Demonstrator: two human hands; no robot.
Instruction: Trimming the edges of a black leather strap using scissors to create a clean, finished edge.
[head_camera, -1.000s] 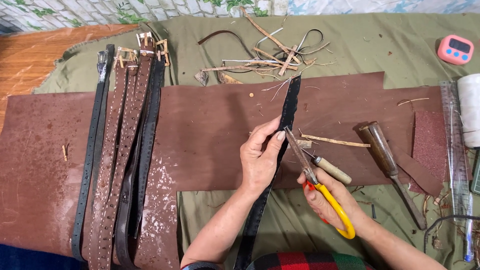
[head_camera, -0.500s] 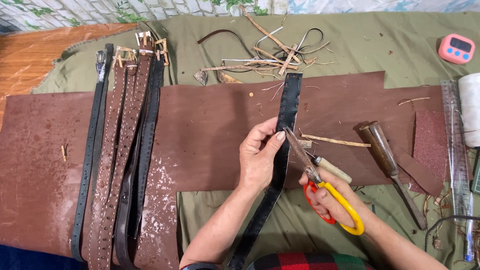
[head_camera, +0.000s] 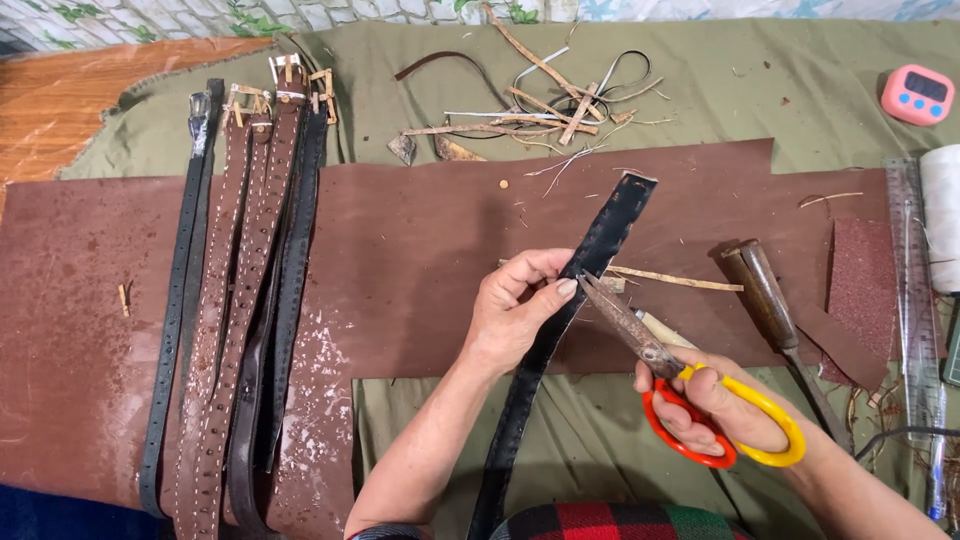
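My left hand (head_camera: 520, 310) pinches a long black leather strap (head_camera: 610, 225) near its middle, holding it slanted over a brown leather sheet (head_camera: 420, 250). My right hand (head_camera: 720, 405) grips scissors (head_camera: 640, 330) with one orange and one yellow handle loop; the rusty blades point up-left and meet the strap's right edge just beside my left thumb. The strap's lower end runs down toward my lap.
Several brown and black belts (head_camera: 250, 290) lie side by side at the left. A wooden-handled tool (head_camera: 765, 290) lies right of the scissors. Leather scraps (head_camera: 530, 100) litter the green cloth at the back. A pink timer (head_camera: 917, 95), ruler (head_camera: 915, 290) and white spool (head_camera: 942, 215) sit at the right.
The strap has swung slightly, its top end shifting right. My right hand with the scissors has dropped a little and moved right, the blades staying at the strap's edge.
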